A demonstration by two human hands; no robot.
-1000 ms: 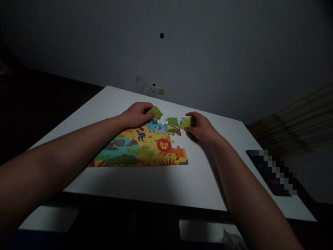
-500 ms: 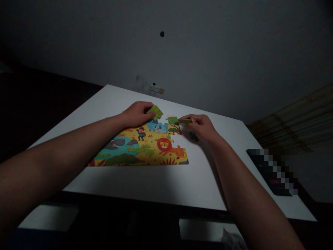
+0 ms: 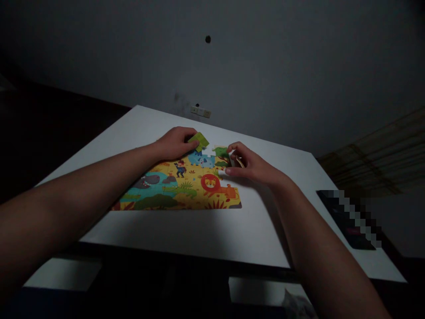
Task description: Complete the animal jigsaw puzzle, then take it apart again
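A partly assembled jigsaw puzzle [image 3: 156, 192] lies flat, printed with a lion, a hippo, an elephant and a figure in a hat. Between the thumb and fingers of my left hand [image 3: 175, 144], above its far edge, is a green puzzle piece [image 3: 199, 140]. My right hand [image 3: 250, 166] is at the puzzle's right side, beside a gap above the lion. It holds another puzzle piece [image 3: 240, 162], seen nearly edge-on and partly hidden by the fingers. My right thumb and index finger are apart at their tips, close to the tree section.
The puzzle rests on a white table [image 3: 199, 230]. A dark flat item [image 3: 345, 221], partly pixelated, lies at the table's right end. Beyond the far edge is a grey wall with a socket strip [image 3: 200, 111].
My right hand has turned its puzzle piece from showing its face to nearly edge-on, and the thumb has moved nearer the gap. My left hand stays almost still with the green piece.
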